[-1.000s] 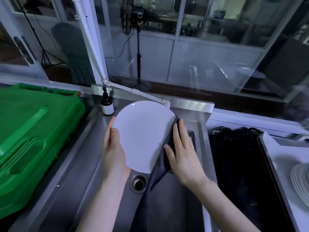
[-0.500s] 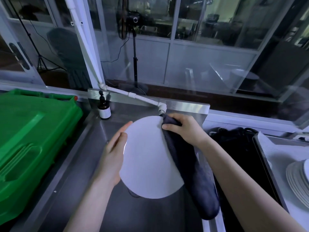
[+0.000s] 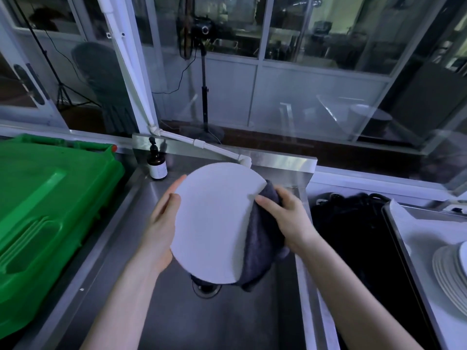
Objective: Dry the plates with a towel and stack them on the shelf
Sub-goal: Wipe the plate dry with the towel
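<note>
The plate [image 3: 214, 223] is white, round and held in the air above the sink [image 3: 156, 311], tilted so that its flat pale face turns toward the camera. Its lower edge hangs over the drain [image 3: 206, 290], which is partly hidden behind it.

The left hand [image 3: 159, 223] holds the plate at its left rim. The fingers run up behind the rim, fairly straight, and the thumb lies against the front edge, so the rim sits between thumb and fingers.

The right hand [image 3: 288, 218] grips the towel [image 3: 260, 243], a dark grey cloth, and holds it against the right rim of the plate. The thumb lies on the front of the cloth and the fingers curl round behind it. The towel wraps the right edge and passes behind the plate; a fold shows below the lower rim.

Surroundings:
- A green plastic bin [image 3: 50, 210] stands at the left, just beside the sink.
- A dark pump bottle [image 3: 157, 165] with a pale label stands upright at the back left corner of the sink.
- A white pipe [image 3: 202, 145] comes down the window frame and runs along the back edge, ending just behind the top of the plate.
- A black basin [image 3: 353, 236] lies to the right of the sink — its contents cannot be made out.
- A stack of plates [image 3: 449, 274] rests on the metal surface [image 3: 404, 238] at the far right, well apart from both hands.
- A camera on a stand [image 3: 203, 29] shows behind the glass.
</note>
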